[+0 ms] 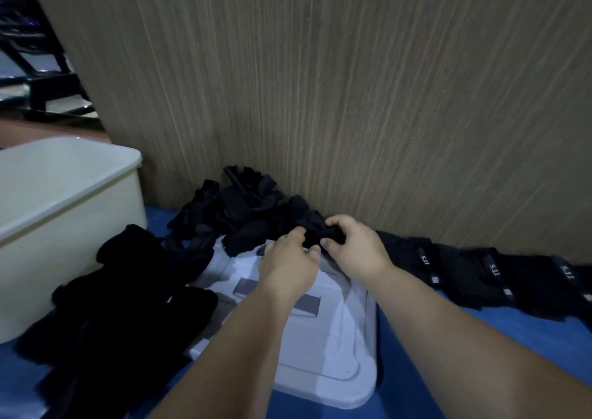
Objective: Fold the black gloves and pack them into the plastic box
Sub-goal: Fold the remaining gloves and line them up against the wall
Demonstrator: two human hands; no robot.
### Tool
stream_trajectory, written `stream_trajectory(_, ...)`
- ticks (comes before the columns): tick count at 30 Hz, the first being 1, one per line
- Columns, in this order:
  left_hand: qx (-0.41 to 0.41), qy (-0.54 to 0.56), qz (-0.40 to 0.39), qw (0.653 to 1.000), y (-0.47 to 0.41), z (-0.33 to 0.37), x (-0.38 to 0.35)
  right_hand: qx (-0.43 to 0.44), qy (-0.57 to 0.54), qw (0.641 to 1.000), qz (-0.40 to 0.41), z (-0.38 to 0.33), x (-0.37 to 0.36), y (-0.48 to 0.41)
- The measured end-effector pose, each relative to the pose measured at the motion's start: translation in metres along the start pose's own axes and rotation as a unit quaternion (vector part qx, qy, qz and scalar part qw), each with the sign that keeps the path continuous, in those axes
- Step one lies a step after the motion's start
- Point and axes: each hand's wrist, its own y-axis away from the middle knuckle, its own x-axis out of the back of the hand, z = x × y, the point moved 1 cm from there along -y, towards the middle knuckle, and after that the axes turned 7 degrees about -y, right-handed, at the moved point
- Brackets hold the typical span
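We saw left hand and right hand close together, both pinching one black glove above the white lid; plastic box stood well left.

Glove heaps and wooden panel crowd the white lid.

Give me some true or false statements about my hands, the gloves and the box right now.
1. The left hand and right hand both pinch one black glove. True.
2. The plastic box stands right of the hands. False: it stands to their left.
3. A white lid lies flat below the hands. True.
4. The lettered gloves lie inside the box. False: they lie in a row on the blue table, right of the hands.
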Motion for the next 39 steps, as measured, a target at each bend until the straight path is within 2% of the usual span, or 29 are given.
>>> stream_trajectory(3,-0.027,0.024,-0.008,0.999,0.009,0.009,-0.001,0.009,-0.063,0.998,0.021,-0.007,0.011,0.013)
stream_trajectory(5,-0.054,-0.004,-0.019,0.998,0.019,0.016,-0.002,0.007,-0.084,0.996,0.024,-0.009,0.020,0.029)
stream_trajectory(9,-0.104,-0.067,-0.075,0.989,0.051,0.029,0.000,-0.002,-0.079,0.997,0.017,0.000,0.039,0.070)
stream_trajectory(16,-0.160,-0.102,-0.167,0.968,0.111,0.075,-0.017,-0.043,-0.108,0.993,0.031,0.022,0.081,0.144)
stream_trajectory(20,-0.193,-0.142,-0.231,0.943,0.146,0.083,-0.025,-0.086,-0.079,0.993,-0.017,0.035,0.093,0.185)
stream_trajectory(31,-0.229,-0.144,-0.330,0.904,0.197,0.067,-0.035,-0.087,-0.072,0.982,-0.150,0.047,0.107,0.245)
stream_trajectory(34,-0.235,-0.106,-0.323,0.911,0.197,0.068,-0.042,-0.086,-0.161,0.969,-0.167,0.053,0.116,0.250)
stream_trajectory(39,-0.212,0.029,-0.255,0.943,0.184,0.068,-0.055,-0.119,-0.357,0.917,-0.129,0.065,0.128,0.247)
